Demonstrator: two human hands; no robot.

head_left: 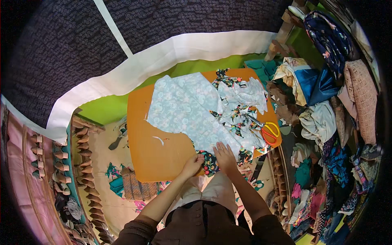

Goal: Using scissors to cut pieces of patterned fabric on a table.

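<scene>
A floral fabric [183, 106] lies spread on an orange-brown table [155, 157], its pale underside up and its dark, flowered face showing along the near edge. At that near edge my left hand [192, 165] is closed, its curled fingers pinching the cloth. Beside it on the right, my right hand [224, 157] rests flat on the pale cloth with the fingers stretched out. Scissors [269, 132] with one red and one yellow handle loop lie toward the table's right edge, blades among cut floral scraps [241, 92].
Piled and hanging fabrics [320, 120] crowd the right side. Wooden shoe forms [85, 159] stand in rows at left. A dark patterned curtain [175, 20] with a white border hangs beyond the table. A small thread-like offcut [158, 140] lies on the tabletop; scraps lie on the floor.
</scene>
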